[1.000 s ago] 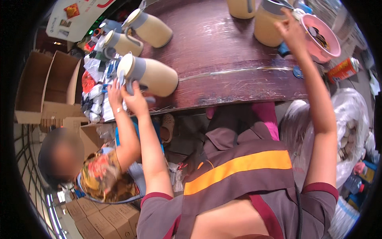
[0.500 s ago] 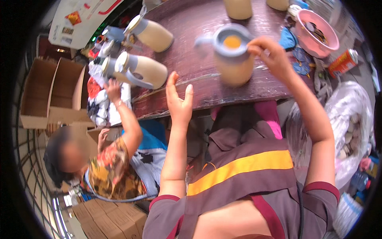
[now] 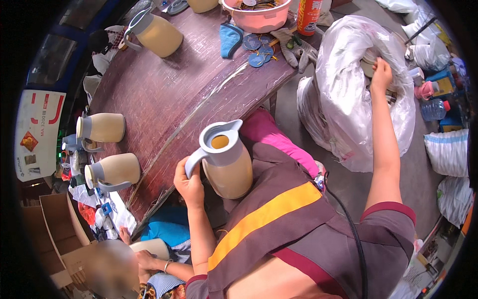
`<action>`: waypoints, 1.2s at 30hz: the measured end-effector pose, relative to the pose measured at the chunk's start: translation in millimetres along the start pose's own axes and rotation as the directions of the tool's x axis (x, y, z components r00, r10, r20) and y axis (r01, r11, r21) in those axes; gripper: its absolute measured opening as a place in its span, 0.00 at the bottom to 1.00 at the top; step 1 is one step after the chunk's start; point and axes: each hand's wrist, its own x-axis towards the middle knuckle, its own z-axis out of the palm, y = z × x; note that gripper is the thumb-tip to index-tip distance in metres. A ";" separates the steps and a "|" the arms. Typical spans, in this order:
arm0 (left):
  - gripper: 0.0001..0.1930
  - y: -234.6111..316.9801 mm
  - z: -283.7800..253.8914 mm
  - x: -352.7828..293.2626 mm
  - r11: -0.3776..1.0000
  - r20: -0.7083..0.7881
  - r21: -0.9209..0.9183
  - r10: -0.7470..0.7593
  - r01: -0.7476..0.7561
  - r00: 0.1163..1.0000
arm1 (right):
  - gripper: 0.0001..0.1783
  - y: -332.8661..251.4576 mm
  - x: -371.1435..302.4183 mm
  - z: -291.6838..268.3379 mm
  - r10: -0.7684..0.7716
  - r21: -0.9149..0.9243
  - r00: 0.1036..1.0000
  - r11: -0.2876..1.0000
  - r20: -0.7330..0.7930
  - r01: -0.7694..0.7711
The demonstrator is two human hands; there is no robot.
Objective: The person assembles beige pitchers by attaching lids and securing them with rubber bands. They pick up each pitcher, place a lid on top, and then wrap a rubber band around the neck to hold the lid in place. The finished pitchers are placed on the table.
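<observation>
My left hand (image 3: 189,183) is closed round the grey handle of a cream thermos jug (image 3: 228,172). The jug stands nearly upright against my apron, just off the table's near edge. Its grey collar has a spout, and the top is open with an orange-yellow inside. Out to the right, my right hand (image 3: 382,75) reaches into a large translucent plastic bag (image 3: 343,65). Its fingers are drawn together beside round, pale grey lid-like pieces (image 3: 367,67); whether one is between them is too small to make out.
More cream jugs (image 3: 157,36) stand or lie on the dark red table (image 3: 164,94). Along its right side are a pink basin (image 3: 256,20), blue discs (image 3: 258,52), a glove (image 3: 294,49) and a red spray can (image 3: 309,15). A co-worker's hands (image 3: 149,261) hold a jug at lower left.
The view has turned to the right. My left hand, earlier empty, now holds the jug by its handle at my apron. My right hand has gone from the jug's rim into the plastic bag.
</observation>
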 end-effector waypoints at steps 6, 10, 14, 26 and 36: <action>0.08 -1.6 22.6 -10.2 0.998 0.049 0.059 -0.032 0.029 0.998 | 0.23 63.6 -33.4 -12.3 0.123 -0.881 0.944 0.412 0.305 0.231; 0.07 4.4 31.3 -9.1 0.998 0.054 0.056 -0.044 0.041 0.998 | 0.25 67.5 -36.3 -9.5 -0.147 -0.872 0.920 0.294 0.364 0.392; 0.07 7.9 23.0 -16.6 0.983 0.036 0.051 -0.178 0.176 0.983 | 0.28 64.3 -20.4 -30.8 -0.421 -0.918 0.881 0.222 0.215 0.330; 0.09 -1.4 22.5 -26.4 0.994 0.090 0.002 -0.113 0.113 0.990 | 0.22 47.5 -17.9 -59.5 -0.352 -0.350 0.934 0.885 -0.067 0.308; 0.17 14.5 15.3 -44.8 1.000 0.179 -0.001 -0.018 0.019 0.984 | 0.19 -177.1 -290.1 68.5 0.043 -0.101 -0.148 0.908 0.988 -0.407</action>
